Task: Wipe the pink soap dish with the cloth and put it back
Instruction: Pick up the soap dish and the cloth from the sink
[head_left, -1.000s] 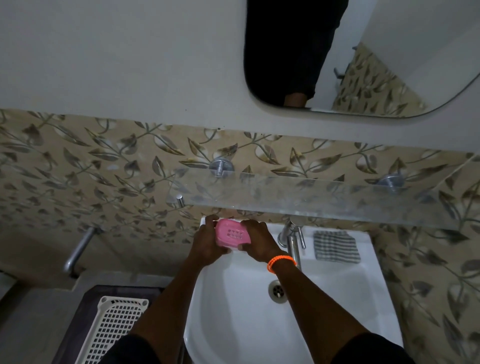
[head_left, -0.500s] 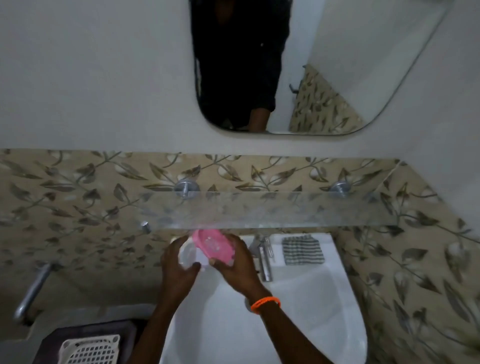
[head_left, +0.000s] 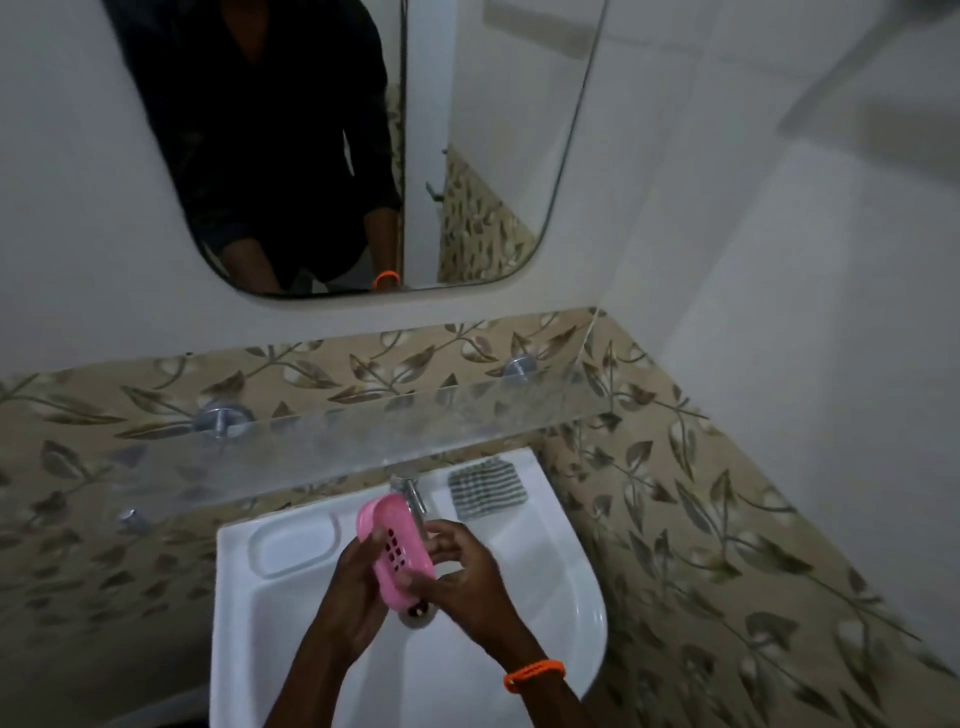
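The pink soap dish (head_left: 396, 545), oval with several small drain holes, is held tilted over the white basin (head_left: 561, 582). My left hand (head_left: 350, 597) grips its left edge from beneath. My right hand (head_left: 460, 571) holds its right and lower edge with curled fingers; an orange band circles that wrist. The striped grey cloth (head_left: 487, 489) lies folded on the basin's back right ledge, apart from both hands. An oval soap recess (head_left: 293, 543) in the basin's back left ledge holds nothing.
A chrome tap (head_left: 410, 493) stands behind the dish at the basin's back centre. A frosted glass shelf (head_left: 363, 431) juts out over the basin's back ledge. Above hangs a mirror (head_left: 467, 156). The leaf-patterned tile wall (head_left: 727, 545) closes the right side. The drain (head_left: 415, 616) sits under the hands.
Both hands have brought the pink dish from the back left ledge toward the basin's middle, above the drain. The view has swung left and upward.
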